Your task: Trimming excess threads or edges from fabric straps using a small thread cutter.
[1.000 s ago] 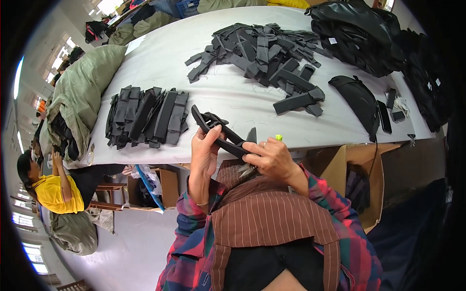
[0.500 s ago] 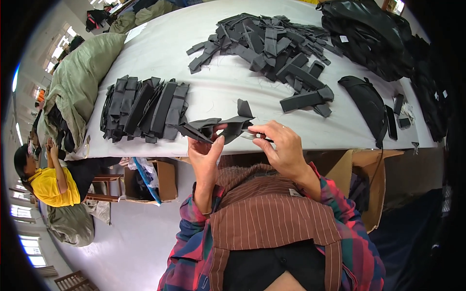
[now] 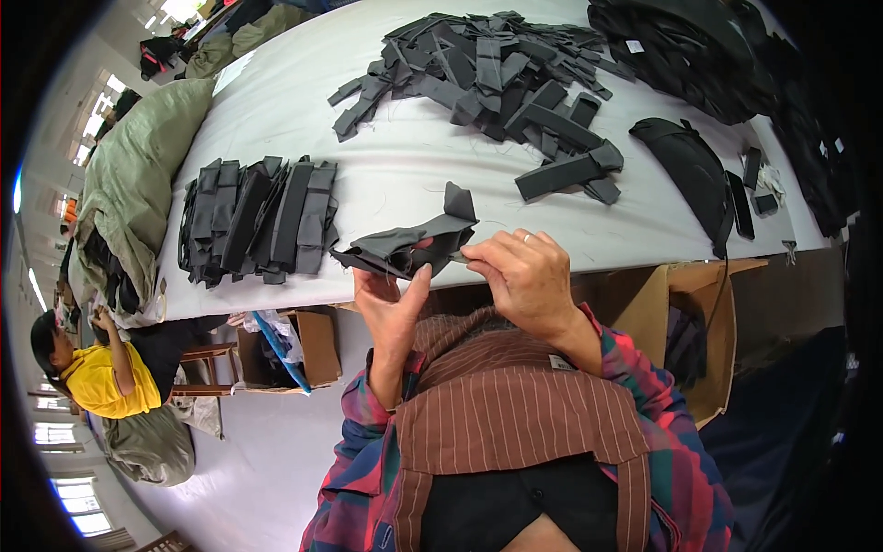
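Both hands hold one dark grey folded fabric piece [image 3: 410, 242] just above the near edge of the white table [image 3: 405, 170]. My left hand [image 3: 391, 308] grips it from below, thumb up against its underside. My right hand [image 3: 524, 276] pinches its right end with the fingertips; a ring shows on one finger. A neat row of stacked dark fabric pieces [image 3: 258, 221] lies left of my hands. A loose heap of similar grey strips [image 3: 497, 74] lies farther back.
Black bag parts [image 3: 690, 170] and a black pile [image 3: 699, 55] lie at the right. An open cardboard box [image 3: 694, 331] stands under the table's right end, another box [image 3: 294, 350] at the left. A person in yellow [image 3: 92, 373] sits at the lower left beside green bundles [image 3: 138, 184].
The fabric piece has turned from a steep tilt to nearly level and moved toward the table. My right hand has shifted to its right end, the left hand stays beneath.
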Motion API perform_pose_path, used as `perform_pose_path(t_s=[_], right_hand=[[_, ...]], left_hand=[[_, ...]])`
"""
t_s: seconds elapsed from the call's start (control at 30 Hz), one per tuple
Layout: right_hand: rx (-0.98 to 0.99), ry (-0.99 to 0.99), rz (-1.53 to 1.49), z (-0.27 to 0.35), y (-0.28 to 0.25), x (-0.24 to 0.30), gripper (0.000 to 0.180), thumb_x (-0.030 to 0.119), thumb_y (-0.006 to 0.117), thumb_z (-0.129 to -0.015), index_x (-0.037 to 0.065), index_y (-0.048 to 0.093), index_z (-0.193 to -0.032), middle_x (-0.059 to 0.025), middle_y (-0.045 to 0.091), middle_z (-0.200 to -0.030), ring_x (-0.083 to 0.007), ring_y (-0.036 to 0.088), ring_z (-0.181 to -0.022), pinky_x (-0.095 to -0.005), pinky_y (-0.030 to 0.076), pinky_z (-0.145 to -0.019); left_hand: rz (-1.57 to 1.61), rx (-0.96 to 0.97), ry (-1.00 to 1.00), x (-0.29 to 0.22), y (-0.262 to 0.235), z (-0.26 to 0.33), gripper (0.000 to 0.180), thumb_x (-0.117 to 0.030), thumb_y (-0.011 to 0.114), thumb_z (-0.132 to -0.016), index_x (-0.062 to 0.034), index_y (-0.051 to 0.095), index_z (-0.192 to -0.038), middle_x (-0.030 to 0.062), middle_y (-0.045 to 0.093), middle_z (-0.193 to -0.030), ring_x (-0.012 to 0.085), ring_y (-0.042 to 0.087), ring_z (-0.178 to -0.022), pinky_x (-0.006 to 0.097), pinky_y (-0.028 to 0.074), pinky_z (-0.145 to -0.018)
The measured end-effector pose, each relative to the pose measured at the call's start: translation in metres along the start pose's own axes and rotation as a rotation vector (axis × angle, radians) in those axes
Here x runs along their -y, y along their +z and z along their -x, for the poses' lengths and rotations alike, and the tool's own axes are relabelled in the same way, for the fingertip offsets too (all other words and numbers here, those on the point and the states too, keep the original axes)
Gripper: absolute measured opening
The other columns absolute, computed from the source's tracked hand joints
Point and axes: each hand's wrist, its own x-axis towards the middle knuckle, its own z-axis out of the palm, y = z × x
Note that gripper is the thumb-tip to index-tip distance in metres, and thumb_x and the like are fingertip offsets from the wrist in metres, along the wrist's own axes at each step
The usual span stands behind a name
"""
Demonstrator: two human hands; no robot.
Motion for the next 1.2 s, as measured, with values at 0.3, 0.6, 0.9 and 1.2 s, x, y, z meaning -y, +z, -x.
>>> perform_pose_path(t_s=[0.3,0.6,0.9,1.2], right_hand=[[0.023,0.113,-0.160,0.000,0.003,0.001,0.010,0.014,0.067,-0.081,0.009,0.066,-0.089,-0.0054,0.059,-0.073,-0.0260,0.059,-0.071,-0.0370,0.046,-0.062],[0.024,0.090,0.023,0.002,0.022,0.000,0.010,0.011,0.061,-0.080,0.008,0.065,-0.088,-0.0064,0.056,-0.073,-0.0242,0.060,-0.070,-0.0371,0.048,-0.060],[0.008,0.068,0.088,0.002,0.023,-0.004,0.008,0.010,0.061,-0.076,0.009,0.064,-0.083,-0.0053,0.057,-0.072,-0.0233,0.060,-0.069,-0.0366,0.047,-0.058],[0.203,0.372,-0.484,0.001,0.007,-0.017,0.020,0.006,0.060,-0.086,0.001,0.066,-0.104,-0.0082,0.068,-0.089,-0.0176,0.063,-0.078,-0.0281,0.048,-0.070]], left_hand=[[-0.041,0.041,0.029,0.005,0.004,0.003,0.054,0.006,0.076,-0.070,-0.0006,0.048,-0.116,0.0098,0.057,-0.114,0.0165,0.053,-0.106,0.030,0.039,-0.096],[-0.123,0.039,0.051,0.011,0.008,0.005,0.055,0.004,0.078,-0.068,-0.0014,0.048,-0.115,0.0075,0.056,-0.111,0.0151,0.053,-0.102,0.028,0.041,-0.092],[-0.113,0.079,-0.004,0.008,0.015,0.003,0.053,0.004,0.077,-0.069,-0.0016,0.049,-0.114,0.0074,0.057,-0.112,0.0149,0.054,-0.103,0.028,0.041,-0.092],[0.354,0.154,-0.409,-0.005,-0.006,-0.039,0.040,0.000,0.066,-0.084,-0.0021,0.044,-0.116,0.0186,0.066,-0.102,0.0211,0.066,-0.093,0.033,0.055,-0.081]])
